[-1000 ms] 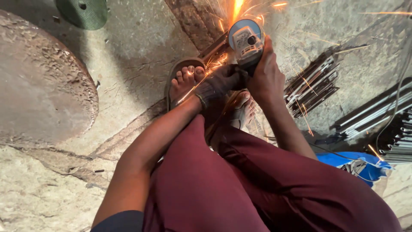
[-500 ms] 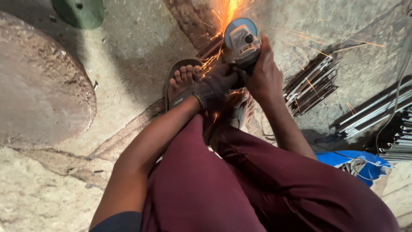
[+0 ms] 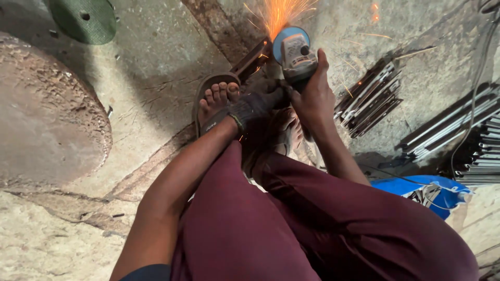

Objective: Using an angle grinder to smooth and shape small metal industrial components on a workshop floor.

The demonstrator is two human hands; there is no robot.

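Note:
I squat on a concrete floor in dark red trousers. My right hand (image 3: pixel 314 96), bare, grips the body of a blue and grey angle grinder (image 3: pixel 295 52). My left hand (image 3: pixel 255 106), in a dark glove, holds the grinder's side near its head. Orange sparks (image 3: pixel 281 13) spray upward from the disc where it meets a rusty metal bar (image 3: pixel 250 61) lying on the floor. My left foot in a sandal (image 3: pixel 216 99) rests on that bar, toes close to the grinder. The disc itself is hidden behind the grinder.
A bundle of thin metal strips (image 3: pixel 370 101) lies right of the grinder, with more metal profiles (image 3: pixel 458 130) at the far right. A large round stone slab (image 3: pixel 47 114) fills the left. A green disc (image 3: pixel 86 18) sits top left. A blue object (image 3: pixel 427 190) lies by my right leg.
The grinder and both hands have stayed on the bar while sparks shifted from sideways to straight up. The view has drifted slightly.

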